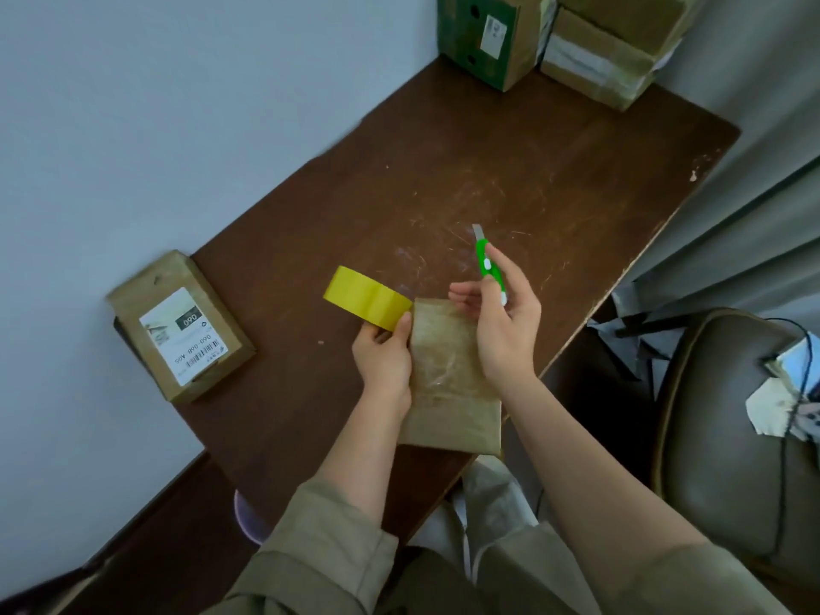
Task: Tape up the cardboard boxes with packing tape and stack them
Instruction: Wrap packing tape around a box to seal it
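Now, here's the cutting step coming up! The left hand (382,357) pinches the yellow tape roll (367,304), thumb and fingers curled round its near edge, holding it right against the far left corner of the small box (448,375). That box lies flat on the table (510,170), at about six o'clock from the table's middle, its top glossy with tape already laid along it. The right hand (503,324) grips a green knife (488,266), fingers wrapped round the handle, blade out and pointing away toward twelve o'clock, hovering above the box's far edge.

So by my reading the strip is down and needs severing from the roll. The next move calls for swinging that blade round toward ten o'clock, into the short span between roll and box, with the tape held taut and the left fingers kept clear.

Waiting elsewhere: a labelled box (179,326) at nine o'clock, and stacked boxes (572,37) up at one o'clock.
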The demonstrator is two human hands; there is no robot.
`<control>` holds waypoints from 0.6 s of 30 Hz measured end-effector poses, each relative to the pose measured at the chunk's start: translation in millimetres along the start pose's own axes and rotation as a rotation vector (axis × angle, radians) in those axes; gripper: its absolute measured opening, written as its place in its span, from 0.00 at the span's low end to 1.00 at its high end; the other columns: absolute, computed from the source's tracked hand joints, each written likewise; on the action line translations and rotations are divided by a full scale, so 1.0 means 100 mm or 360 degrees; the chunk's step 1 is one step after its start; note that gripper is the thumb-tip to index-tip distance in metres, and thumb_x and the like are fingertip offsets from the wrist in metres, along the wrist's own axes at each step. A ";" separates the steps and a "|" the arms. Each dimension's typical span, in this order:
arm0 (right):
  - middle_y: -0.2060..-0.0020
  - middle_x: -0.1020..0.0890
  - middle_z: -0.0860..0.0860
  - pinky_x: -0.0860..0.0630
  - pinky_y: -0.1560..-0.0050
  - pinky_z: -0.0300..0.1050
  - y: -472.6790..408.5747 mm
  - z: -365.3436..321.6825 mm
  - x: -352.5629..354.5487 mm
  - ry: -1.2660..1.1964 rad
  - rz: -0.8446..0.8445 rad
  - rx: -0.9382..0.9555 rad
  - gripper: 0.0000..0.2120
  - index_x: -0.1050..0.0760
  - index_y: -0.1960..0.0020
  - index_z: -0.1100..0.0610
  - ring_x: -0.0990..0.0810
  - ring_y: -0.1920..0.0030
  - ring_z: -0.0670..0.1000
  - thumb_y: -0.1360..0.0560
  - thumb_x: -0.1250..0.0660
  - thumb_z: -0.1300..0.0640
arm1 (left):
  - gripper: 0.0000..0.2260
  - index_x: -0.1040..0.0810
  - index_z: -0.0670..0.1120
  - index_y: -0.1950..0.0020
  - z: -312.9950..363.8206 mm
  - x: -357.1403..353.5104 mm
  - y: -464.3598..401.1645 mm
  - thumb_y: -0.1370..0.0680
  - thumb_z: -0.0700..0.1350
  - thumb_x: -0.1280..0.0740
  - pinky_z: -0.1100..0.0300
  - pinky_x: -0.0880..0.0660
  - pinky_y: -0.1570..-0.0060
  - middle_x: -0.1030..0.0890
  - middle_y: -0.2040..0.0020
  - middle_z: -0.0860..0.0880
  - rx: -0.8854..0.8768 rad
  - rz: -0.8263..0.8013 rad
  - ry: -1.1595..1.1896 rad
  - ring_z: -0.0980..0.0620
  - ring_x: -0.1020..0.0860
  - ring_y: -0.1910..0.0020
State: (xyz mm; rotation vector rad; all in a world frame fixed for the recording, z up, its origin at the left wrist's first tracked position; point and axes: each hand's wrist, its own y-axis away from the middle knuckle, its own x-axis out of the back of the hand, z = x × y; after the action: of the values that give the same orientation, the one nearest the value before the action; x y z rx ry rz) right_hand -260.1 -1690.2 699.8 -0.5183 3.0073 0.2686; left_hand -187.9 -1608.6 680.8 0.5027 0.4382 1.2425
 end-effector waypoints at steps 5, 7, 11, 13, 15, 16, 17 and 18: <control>0.53 0.16 0.45 0.20 0.43 0.48 0.23 0.15 -0.08 0.0267 0.0056 0.0275 0.08 0.21 0.42 0.55 0.17 0.47 0.48 0.21 0.32 0.61 | 0.05 0.20 0.46 0.53 0.07 -0.06 -0.05 0.21 0.37 0.32 0.50 0.20 0.51 0.16 0.56 0.45 -0.0002 0.0102 0.0291 0.47 0.18 0.56; 0.53 0.18 0.45 0.22 0.48 0.43 0.26 0.22 -0.13 0.0344 0.0098 0.0389 0.06 0.21 0.47 0.56 0.19 0.50 0.44 0.23 0.29 0.62 | 0.05 0.20 0.46 0.53 0.10 -0.07 -0.08 0.20 0.37 0.32 0.54 0.18 0.57 0.16 0.59 0.47 0.0015 0.0140 0.0363 0.50 0.17 0.60; 0.56 0.19 0.45 0.25 0.56 0.39 0.24 0.36 -0.19 0.0494 0.0088 0.0571 0.03 0.21 0.48 0.61 0.20 0.56 0.41 0.22 0.32 0.63 | 0.04 0.21 0.46 0.56 0.15 -0.02 -0.19 0.22 0.39 0.29 0.61 0.22 0.68 0.17 0.64 0.50 0.0143 0.0153 0.0434 0.53 0.18 0.66; 0.51 0.17 0.48 0.21 0.53 0.42 0.23 0.40 -0.19 0.0545 0.0054 0.0586 0.09 0.21 0.41 0.60 0.18 0.53 0.44 0.21 0.33 0.61 | 0.04 0.21 0.45 0.56 0.18 -0.01 -0.22 0.24 0.41 0.27 0.62 0.22 0.69 0.17 0.62 0.49 0.0181 0.0167 0.0429 0.53 0.18 0.66; 0.48 0.16 0.51 0.19 0.51 0.49 0.22 0.42 -0.19 0.0591 0.0022 0.0617 0.12 0.21 0.38 0.59 0.17 0.51 0.49 0.20 0.35 0.57 | 0.05 0.20 0.45 0.57 0.19 -0.03 -0.21 0.25 0.41 0.26 0.61 0.22 0.68 0.16 0.62 0.49 0.0140 0.0197 0.0466 0.51 0.18 0.65; 0.48 0.15 0.51 0.18 0.52 0.51 0.21 0.44 -0.19 0.0600 0.0014 0.0633 0.13 0.21 0.38 0.58 0.17 0.51 0.49 0.20 0.35 0.56 | 0.05 0.20 0.44 0.58 0.18 -0.04 -0.19 0.25 0.40 0.26 0.60 0.22 0.67 0.16 0.63 0.49 0.0112 0.0220 0.0491 0.50 0.18 0.64; 0.48 0.15 0.51 0.18 0.52 0.52 0.21 0.44 -0.19 0.0592 0.0010 0.0640 0.13 0.20 0.38 0.58 0.16 0.51 0.49 0.20 0.36 0.55 | 0.05 0.19 0.43 0.59 0.18 -0.05 -0.16 0.25 0.40 0.26 0.60 0.22 0.67 0.16 0.64 0.49 0.0085 0.0246 0.0519 0.51 0.18 0.65; 0.48 0.15 0.50 0.18 0.51 0.51 0.20 0.44 -0.19 0.0573 0.0008 0.0636 0.13 0.20 0.38 0.57 0.16 0.51 0.48 0.20 0.35 0.55 | 0.04 0.19 0.43 0.59 0.17 -0.06 -0.14 0.25 0.39 0.26 0.60 0.22 0.67 0.16 0.65 0.49 0.0062 0.0277 0.0556 0.51 0.18 0.65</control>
State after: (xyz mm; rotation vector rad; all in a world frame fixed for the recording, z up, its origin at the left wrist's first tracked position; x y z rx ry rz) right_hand -247.1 -1657.1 661.9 -0.5673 3.2671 -0.4682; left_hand -169.1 -1620.1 687.3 0.3611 0.7264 1.4994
